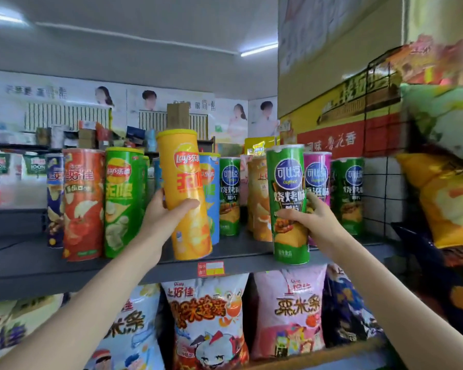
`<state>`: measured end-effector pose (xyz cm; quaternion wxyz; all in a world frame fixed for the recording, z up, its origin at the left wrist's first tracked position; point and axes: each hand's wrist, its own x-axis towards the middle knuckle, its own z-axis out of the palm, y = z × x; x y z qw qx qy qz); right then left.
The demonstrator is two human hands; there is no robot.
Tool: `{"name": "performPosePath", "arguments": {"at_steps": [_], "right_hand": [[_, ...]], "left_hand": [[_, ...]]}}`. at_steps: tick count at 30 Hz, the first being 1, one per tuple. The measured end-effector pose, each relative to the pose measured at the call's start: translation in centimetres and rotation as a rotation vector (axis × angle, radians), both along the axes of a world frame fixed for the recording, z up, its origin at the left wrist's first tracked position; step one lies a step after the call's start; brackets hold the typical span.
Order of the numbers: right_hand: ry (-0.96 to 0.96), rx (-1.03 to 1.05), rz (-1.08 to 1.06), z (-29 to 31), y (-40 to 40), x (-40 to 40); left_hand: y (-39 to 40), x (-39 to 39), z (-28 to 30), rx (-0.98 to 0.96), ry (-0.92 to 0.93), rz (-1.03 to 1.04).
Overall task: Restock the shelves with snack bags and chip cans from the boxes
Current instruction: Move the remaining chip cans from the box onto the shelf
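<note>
Here, gripped mid-body in left hand (163, 212): yellow Lay's chip can (185, 193), tilted, at 12 o'clock. Clasped in right hand (309, 218): green Copico can (289, 204), at 2 o'clock, over shelf edge (118, 271).

Both bare forearms extend forward and upward from the lower edge of the view, converging slightly. The left hand (164, 212) is raised, thumb on the near side and fingers curled round a yellow Lay's chip can (185, 193), tilted. The right hand (312, 218) grips a green Copico chip can (289, 202) at mid-height, thumb across its front.
</note>
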<state>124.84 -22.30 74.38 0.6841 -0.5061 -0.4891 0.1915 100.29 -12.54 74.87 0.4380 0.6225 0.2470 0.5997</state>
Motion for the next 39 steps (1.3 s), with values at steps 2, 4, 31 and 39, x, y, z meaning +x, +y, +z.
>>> {"name": "performPosePath", "arguments": {"at_steps": [2,4,31,39], "right_hand": [[-0.061,-0.002,0.025,0.1,1.0,0.0],[-0.099,0.011,0.024,0.2,2.5,-0.5],[-0.57,0.23,0.09,-1.6,6.8,-13.4],[-0.418,0.327,0.092,-1.8,8.3,-25.7]], "left_hand": [[0.9,-0.2,0.1,0.013,-0.004,0.065],[1.7,-0.7,0.1,0.008,0.004,0.107],[2.8,-4.9,-0.1,-0.032,0.192,-0.249],[2.8,-15.0,1.0,0.145,0.393,-0.196]]}}
